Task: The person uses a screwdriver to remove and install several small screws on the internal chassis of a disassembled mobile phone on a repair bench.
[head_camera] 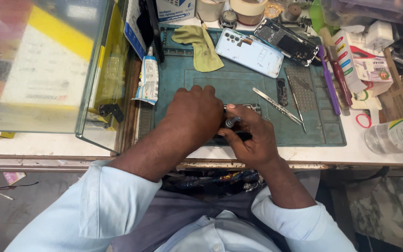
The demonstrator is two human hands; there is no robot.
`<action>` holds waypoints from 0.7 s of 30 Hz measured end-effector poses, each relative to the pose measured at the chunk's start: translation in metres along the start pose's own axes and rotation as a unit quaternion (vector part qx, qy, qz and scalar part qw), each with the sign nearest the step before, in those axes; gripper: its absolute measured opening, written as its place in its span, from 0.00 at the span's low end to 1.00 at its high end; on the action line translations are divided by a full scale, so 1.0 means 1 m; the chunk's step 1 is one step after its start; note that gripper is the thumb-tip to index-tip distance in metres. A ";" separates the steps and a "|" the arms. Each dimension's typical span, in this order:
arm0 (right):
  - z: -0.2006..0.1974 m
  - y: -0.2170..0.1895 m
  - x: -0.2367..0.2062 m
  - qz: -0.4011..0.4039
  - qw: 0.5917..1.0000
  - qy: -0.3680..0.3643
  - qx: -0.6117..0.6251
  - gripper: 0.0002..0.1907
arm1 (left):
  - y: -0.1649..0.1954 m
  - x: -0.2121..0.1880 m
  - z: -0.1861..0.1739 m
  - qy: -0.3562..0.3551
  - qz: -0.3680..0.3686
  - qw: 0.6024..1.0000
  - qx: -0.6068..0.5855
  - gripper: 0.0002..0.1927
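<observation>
Here, at the near edge of a teal work mat (239, 84) on a cluttered repair bench, a person bends over a dark phone body (248, 108), most of it hidden beneath both hands. The left hand (196, 114) lies knuckles-up over the device, fingers curled down around it and pinning it to the mat. The right hand (250, 137) comes in from the near side, thumb and forefinger pinched on a small metal-capped tool (232, 122) held against the phone; its tip cannot be seen.

The likeliest trouble, judging from this pose, is a slip: the tool is gripped only at the fingertips and worked close to the left hand's fingers, so a skid could gouge the phone or jab a finger. The phone also sits close to the mat's near edge, where a hard push could slide it towards the bench lip.

Towards the far edge lie a pale blue back cover (249, 52), an opened phone frame (286, 41) and an olive cloth (201, 44). Metal tweezers (276, 105) rest just right of the hands, a purple-handled tool (328, 79) along the mat's right edge, and a squeezed glue tube (149, 79) at its left edge.
</observation>
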State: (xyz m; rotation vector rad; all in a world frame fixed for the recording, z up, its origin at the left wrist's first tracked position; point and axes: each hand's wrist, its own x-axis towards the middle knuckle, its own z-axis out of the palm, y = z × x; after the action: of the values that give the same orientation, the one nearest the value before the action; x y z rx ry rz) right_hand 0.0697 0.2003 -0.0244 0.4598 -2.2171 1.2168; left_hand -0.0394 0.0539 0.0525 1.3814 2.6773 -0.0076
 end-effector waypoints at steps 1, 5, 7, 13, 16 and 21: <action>0.000 -0.002 0.001 0.001 1.000 -0.001 -0.004 0.33 | 0.000 0.000 -0.002 0.008 0.003 1.000 -0.009 0.15; -0.005 -0.011 0.007 0.008 1.000 -0.023 0.001 0.33 | -0.015 0.001 -0.009 0.025 -0.004 0.997 -0.075 0.18; -0.009 -0.017 0.009 0.021 0.999 -0.044 0.018 0.32 | -0.024 -0.003 -0.007 0.009 -0.023 0.991 -0.128 0.19; -0.012 -0.026 0.021 0.048 0.997 -0.042 -0.033 0.30 | -0.037 -0.035 0.023 0.147 0.009 0.944 -0.295 0.13; -0.009 -0.030 0.021 0.056 0.995 -0.011 -0.087 0.31 | -0.034 -0.046 0.040 0.235 0.037 0.908 -0.344 0.14; -0.011 -0.036 0.023 0.076 0.996 -0.051 -0.018 0.28 | -0.031 -0.052 0.052 0.255 0.033 0.907 -0.333 0.13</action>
State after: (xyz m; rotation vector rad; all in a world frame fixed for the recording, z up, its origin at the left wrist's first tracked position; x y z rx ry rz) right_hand 0.0744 0.1904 0.0181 0.3506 -2.3934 1.2523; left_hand -0.0290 -0.0100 0.0049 1.3434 2.5600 1.3055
